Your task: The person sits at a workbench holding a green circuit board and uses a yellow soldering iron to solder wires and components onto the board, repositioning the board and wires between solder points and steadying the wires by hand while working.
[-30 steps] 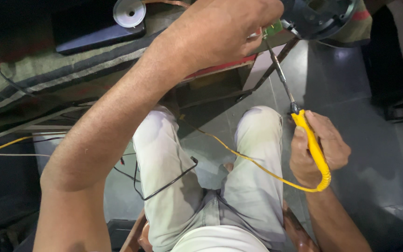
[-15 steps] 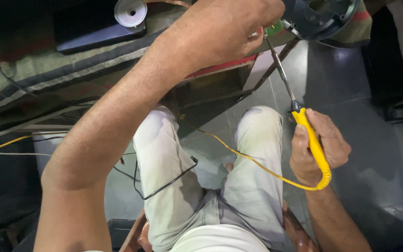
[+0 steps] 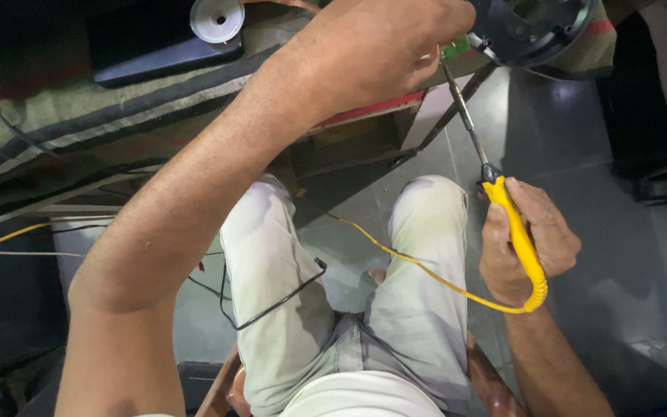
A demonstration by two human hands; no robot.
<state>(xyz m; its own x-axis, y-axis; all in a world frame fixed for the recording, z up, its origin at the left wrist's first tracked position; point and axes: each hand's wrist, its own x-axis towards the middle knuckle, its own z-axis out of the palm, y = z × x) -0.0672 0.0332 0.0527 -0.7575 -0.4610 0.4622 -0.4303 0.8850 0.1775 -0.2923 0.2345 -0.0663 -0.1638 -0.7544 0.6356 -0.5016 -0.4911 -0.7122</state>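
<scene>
Right hand (image 3: 530, 243) is wrapped tight around the yellow soldering iron (image 3: 515, 232), tip angled up at the small green circuit board (image 3: 455, 49). Left hand (image 3: 380, 46) is closed over that board at the bench edge, probably pinching it, fingers mostly hidden. Soldering looks underway beside the round black housing (image 3: 538, 27); next calls for a steady tip.

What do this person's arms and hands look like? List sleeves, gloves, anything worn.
Both forearms are bare to above the elbow, with no sleeves in view. The left hand and right hand wear no gloves; no rings, watch or bands show. The arms are lightly haired, and the legs wear pale trousers.
</scene>
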